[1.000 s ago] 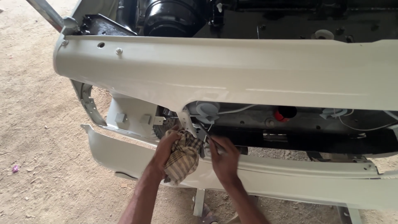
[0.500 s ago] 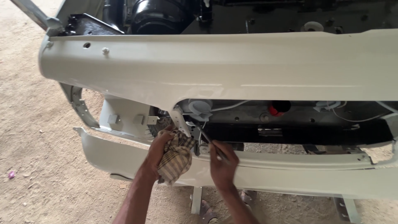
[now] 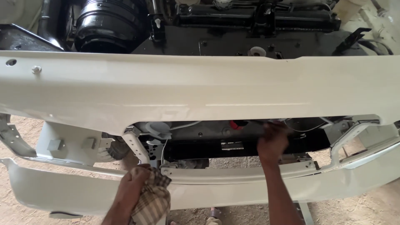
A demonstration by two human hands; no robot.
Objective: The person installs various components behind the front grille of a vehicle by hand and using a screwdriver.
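The left hand (image 3: 131, 189) clenches a checked cloth (image 3: 152, 200) against the lower bumper (image 3: 75, 193), just below the bent bracket (image 3: 135, 146). The step in hand appears to be wiping the white bodywork around the grille opening. The right hand (image 3: 271, 143) reaches up into the opening, beside a red cap (image 3: 237, 124), under the upper panel (image 3: 200, 89); motion blur hides its fingers, so its grasp cannot be told. The next move likely calls for steady cloth pressure along the bumper edge while keeping clear of the loose wires (image 3: 183, 125).
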